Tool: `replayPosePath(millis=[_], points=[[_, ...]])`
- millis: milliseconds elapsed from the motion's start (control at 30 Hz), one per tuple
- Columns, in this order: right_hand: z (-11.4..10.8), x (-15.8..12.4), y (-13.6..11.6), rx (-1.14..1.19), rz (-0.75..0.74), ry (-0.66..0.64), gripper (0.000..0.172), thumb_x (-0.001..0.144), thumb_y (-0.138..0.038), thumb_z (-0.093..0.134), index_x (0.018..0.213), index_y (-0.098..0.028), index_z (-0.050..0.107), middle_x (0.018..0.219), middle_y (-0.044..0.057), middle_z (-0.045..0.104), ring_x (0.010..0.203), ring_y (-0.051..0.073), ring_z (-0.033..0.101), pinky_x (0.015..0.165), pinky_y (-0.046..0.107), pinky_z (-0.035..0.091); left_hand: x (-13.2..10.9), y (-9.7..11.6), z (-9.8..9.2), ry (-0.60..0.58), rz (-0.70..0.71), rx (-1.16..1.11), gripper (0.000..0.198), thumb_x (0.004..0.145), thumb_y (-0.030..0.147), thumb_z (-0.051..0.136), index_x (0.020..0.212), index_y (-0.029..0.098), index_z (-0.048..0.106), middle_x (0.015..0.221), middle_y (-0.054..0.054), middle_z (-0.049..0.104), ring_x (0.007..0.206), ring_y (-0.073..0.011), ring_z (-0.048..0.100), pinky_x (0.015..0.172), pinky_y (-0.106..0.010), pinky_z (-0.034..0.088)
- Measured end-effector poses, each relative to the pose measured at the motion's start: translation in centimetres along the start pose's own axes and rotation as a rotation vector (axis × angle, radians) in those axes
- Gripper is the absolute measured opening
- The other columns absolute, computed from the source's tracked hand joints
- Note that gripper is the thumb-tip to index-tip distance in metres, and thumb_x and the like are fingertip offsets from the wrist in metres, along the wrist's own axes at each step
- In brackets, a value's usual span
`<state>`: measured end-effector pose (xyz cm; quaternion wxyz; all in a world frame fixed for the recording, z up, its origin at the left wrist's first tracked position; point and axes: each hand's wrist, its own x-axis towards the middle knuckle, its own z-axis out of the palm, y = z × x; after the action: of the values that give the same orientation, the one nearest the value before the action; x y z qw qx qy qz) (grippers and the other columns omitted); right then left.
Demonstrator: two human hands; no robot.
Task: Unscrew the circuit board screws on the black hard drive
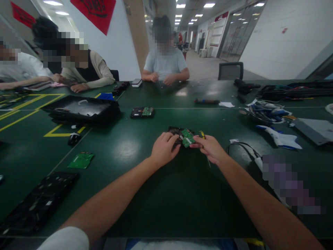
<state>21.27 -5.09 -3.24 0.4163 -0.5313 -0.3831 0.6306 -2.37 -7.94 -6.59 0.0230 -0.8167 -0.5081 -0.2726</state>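
Observation:
A green circuit board (pixel 187 138) is pinched between the thumb and fingers of my right hand (pixel 210 147). The same hand also keeps a screwdriver (pixel 202 134) with a yellow and black handle, its thin shaft pointing down below the palm. Under and behind the board lies a black hard drive (pixel 174 130), partly covered by the board and my fingers. My left hand (pixel 164 147) grips the near left side of this drive, fingers curled over it. Farther off on the green table, another hard drive (pixel 142 112) shows a green board on top.
To the left lie a loose green circuit board (pixel 81 160), a black panel (pixel 40 199) and stacked black casings (pixel 82 109). On the right are a cable bundle (pixel 269 111), a grey metal box (pixel 313 130) and a white power strip (pixel 272 184). Co-workers sit across the table.

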Motion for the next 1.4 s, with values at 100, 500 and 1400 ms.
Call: replayPosePath(millis=[100, 500, 1400], points=[[0.1, -0.1, 0.1, -0.049, -0.045, 0.052, 0.008, 0.095, -0.011, 0.073, 0.098, -0.016, 0.067, 0.092, 0.012, 0.077, 0.068, 0.016, 0.076, 0.033, 0.014, 0.022, -0.3, 0.6, 0.0, -0.132, 0.04, -0.006, 0.041, 0.108, 0.048, 0.05, 0.131, 0.025, 0.074, 0.115, -0.011, 0.077, 0.104, -0.0284, 0.074, 0.087, -0.043, 0.062], [-0.8, 0.4, 0.7, -0.352, -0.134, 0.043, 0.015, 0.091, -0.016, 0.074, 0.104, -0.017, 0.067, 0.072, 0.001, 0.07, 0.044, 0.009, 0.053, 0.039, 0.019, 0.031, -0.2, 0.5, 0.2, -0.295, 0.039, 0.065, 0.053, 0.111, 0.05, 0.044, 0.156, 0.026, 0.06, 0.114, -0.009, 0.083, 0.094, -0.0268, 0.08, 0.074, -0.035, 0.059], [-1.2, 1.8, -0.3, 0.163, 0.153, -0.243, 0.019, 0.097, -0.026, 0.077, 0.088, -0.019, 0.062, 0.06, -0.005, 0.061, 0.034, 0.002, 0.032, 0.028, 0.013, 0.021, -0.2, -0.7, 0.9, -0.235, 0.085, 0.028, 0.049, 0.11, 0.046, 0.047, 0.152, 0.028, 0.065, 0.107, -0.007, 0.082, 0.09, -0.0243, 0.078, 0.073, -0.035, 0.058]])
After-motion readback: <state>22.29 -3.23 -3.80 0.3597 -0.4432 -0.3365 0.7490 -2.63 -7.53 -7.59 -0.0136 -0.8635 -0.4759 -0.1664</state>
